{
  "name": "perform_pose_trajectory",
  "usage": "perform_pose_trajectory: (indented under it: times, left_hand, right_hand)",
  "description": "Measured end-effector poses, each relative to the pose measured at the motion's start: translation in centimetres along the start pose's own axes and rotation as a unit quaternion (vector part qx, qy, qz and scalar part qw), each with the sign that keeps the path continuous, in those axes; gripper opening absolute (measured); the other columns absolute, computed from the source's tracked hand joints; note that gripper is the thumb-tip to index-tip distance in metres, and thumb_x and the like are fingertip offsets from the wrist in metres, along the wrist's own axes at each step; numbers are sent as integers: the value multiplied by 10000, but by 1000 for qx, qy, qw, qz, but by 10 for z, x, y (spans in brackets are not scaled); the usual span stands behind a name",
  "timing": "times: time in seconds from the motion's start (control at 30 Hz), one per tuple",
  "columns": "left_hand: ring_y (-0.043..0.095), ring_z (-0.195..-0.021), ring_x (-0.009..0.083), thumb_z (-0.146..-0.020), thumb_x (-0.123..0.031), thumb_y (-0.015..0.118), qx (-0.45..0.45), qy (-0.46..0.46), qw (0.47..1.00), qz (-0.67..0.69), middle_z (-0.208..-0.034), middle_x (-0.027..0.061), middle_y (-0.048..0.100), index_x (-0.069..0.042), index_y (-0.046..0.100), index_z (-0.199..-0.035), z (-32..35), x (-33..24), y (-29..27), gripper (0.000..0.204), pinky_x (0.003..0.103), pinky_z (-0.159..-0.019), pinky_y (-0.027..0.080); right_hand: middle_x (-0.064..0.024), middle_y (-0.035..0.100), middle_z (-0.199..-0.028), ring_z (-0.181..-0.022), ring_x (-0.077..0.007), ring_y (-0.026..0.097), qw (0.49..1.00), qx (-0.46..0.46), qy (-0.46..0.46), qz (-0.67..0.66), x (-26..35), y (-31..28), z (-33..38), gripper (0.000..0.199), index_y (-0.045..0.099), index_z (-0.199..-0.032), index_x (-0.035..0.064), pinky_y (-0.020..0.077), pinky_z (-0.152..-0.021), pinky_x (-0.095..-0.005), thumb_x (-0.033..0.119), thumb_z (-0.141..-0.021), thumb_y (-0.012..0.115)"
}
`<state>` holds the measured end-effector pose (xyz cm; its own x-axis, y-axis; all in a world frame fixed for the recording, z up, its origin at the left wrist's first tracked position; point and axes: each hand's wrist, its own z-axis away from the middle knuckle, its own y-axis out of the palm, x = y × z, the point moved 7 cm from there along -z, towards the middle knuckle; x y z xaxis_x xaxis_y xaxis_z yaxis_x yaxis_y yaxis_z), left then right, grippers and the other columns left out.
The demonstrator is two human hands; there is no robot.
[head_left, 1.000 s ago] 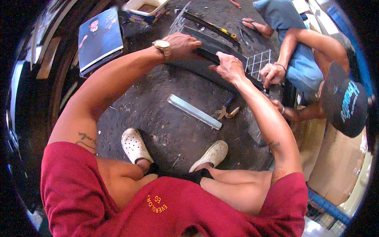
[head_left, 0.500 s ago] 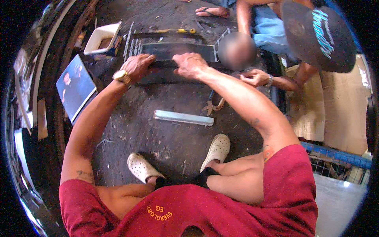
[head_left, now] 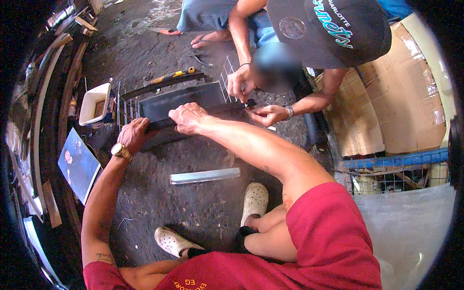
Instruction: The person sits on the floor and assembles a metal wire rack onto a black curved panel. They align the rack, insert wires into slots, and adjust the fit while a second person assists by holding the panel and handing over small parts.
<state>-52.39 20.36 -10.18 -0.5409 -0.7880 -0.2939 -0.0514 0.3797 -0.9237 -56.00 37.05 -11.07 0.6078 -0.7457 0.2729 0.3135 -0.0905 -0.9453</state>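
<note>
Black, metal-looking and trough-shaped, a frame [head_left: 181, 102] lies across the area beyond the person's feet in the head view, low over the dark floor [head_left: 159, 203]; whether its underside touches the floor cannot be told. The work looks partly done: a wire grid [head_left: 126, 108] stands at the frame's left end and a second grid [head_left: 226, 82] at its right, though how firmly either is fixed does not show. The near right corner seems the unfinished part, since a co-worker's upper hand [head_left: 241, 83] and lower hand [head_left: 268, 116] meet there around something too small to identify.

The left hand [head_left: 133, 135] has its grip closed over the left part of the near edge, thumb side partly hidden. The right hand [head_left: 189, 118] curls its fingers over the same edge, nearer the middle, also closed. A pale bar [head_left: 205, 176] lies apart, on the floor nearer the feet.
</note>
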Motion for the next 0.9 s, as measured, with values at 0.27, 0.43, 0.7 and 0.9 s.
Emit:
perform_pose_trajectory:
  times: [0.27,0.43,0.7,0.9]
  left_hand:
    - [643,-796,359,-839,-309,753,3,-23,1000,-21,-829,115,618,-58,538,-861,0,5,2,331,468,-678,526]
    - [652,-814,350,-818,-326,772,22,-29,999,-20,-833,113,618,-62,545,-865,-1,7,6,351,466,-680,528]
    - [647,-811,351,-831,-334,762,17,-21,999,-17,-826,118,615,-62,540,-871,2,3,2,354,462,-682,526]
    - [643,-795,365,-850,-345,745,-3,-23,1000,15,-827,124,616,-61,534,-866,0,-1,-5,354,473,-677,524]
  right_hand:
    - [-229,720,-924,-930,-391,711,1000,1,-3,-8,2,-3,1,196,674,-955,28,570,-819,-487,119,-785,643]
    - [-223,723,-928,-934,-387,712,1000,-1,-6,-8,1,-2,1,200,682,-965,34,569,-824,-487,140,-798,656]
    - [-226,720,-921,-927,-396,709,1000,2,-2,-15,1,-1,1,224,676,-977,25,568,-816,-490,138,-784,673]
    - [-229,717,-918,-924,-394,710,1000,-2,-4,-4,-1,1,-1,215,681,-962,28,569,-803,-493,152,-787,661]
